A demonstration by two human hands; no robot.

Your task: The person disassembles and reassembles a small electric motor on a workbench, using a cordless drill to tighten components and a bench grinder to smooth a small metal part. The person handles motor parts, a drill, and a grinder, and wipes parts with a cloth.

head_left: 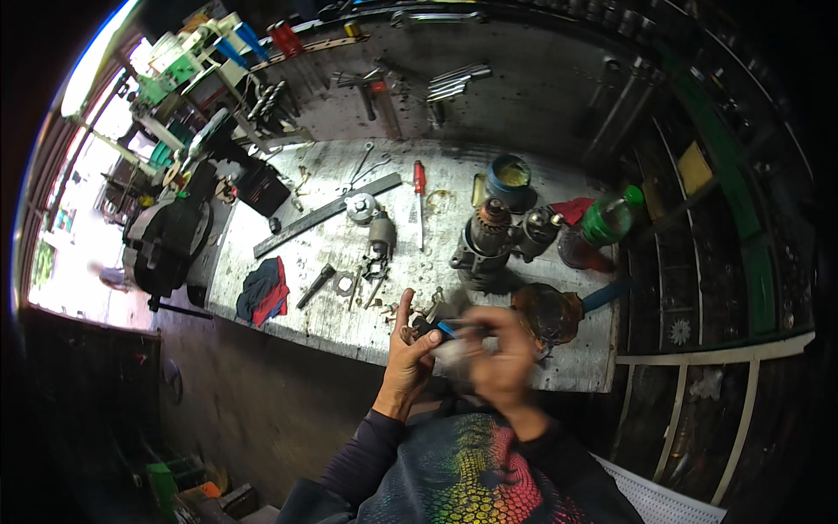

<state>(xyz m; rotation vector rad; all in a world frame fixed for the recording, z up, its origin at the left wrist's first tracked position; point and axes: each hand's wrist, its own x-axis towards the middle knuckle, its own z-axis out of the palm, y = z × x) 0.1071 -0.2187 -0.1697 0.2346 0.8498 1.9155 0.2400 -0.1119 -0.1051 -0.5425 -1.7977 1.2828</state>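
Over the front edge of the bench, my left hand (408,356) pinches a small dark part (425,327) under its thumb, with the index finger stretched up. My right hand (502,354) is close beside it, smeared by motion, so its grip does not show clearly. Between the two hands a small blue piece (447,328) and a pale blur appear; what they belong to I cannot make out. Just beyond the hands lie small loose metal parts (384,306), a gasket-like plate (344,284) and a dark cylindrical tool (316,286).
A starter-motor-like assembly (483,249) stands upright right of centre, near a blue tub (509,179), a green-capped bottle (607,220) and a stained brown container (548,314). Further left are a red screwdriver (420,188), a metal bar (327,214), a cloth (264,293) and a vise (168,237).
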